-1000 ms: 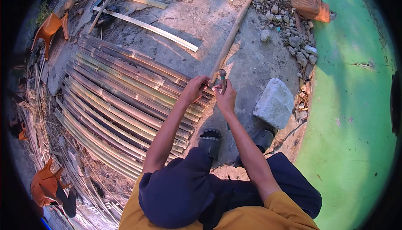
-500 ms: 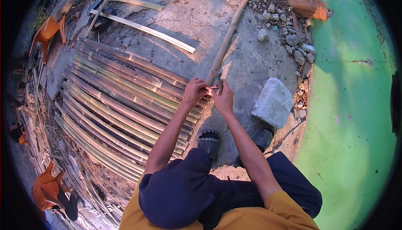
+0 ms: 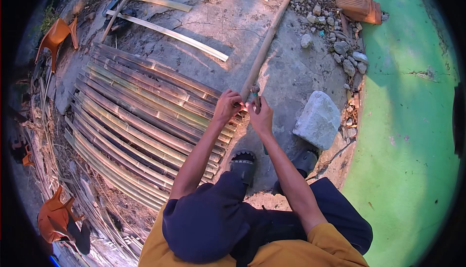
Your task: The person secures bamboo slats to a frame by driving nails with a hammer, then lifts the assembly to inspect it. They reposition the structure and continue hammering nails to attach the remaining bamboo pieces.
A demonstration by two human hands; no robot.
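My right hand (image 3: 261, 116) is closed around a hammer (image 3: 255, 90), whose head sticks up above the fingers. Its thumb and fingertips reach toward my left hand (image 3: 226, 107). The left fingers are pinched together; whatever small item they may hold is too small to make out. Both hands meet over the right end of a row of bamboo slats (image 3: 145, 114), laid side by side. Just beyond the fingers lies the near end of a long wooden pole (image 3: 272, 36), partly hidden by the hands and hammer.
A pale stone block (image 3: 317, 120) sits right of my feet. Rubble (image 3: 342, 48) and clay tiles (image 3: 358, 5) border a green surface (image 3: 403, 136). Loose bamboo strips (image 3: 170, 34) lie ahead. Orange chairs (image 3: 57, 36) stand at left, beside split bamboo scraps (image 3: 104, 218).
My fingertips have drawn slightly closer together, and the hammer has shifted a little in my right hand. The view has moved slightly; the slats and pole lie as before.
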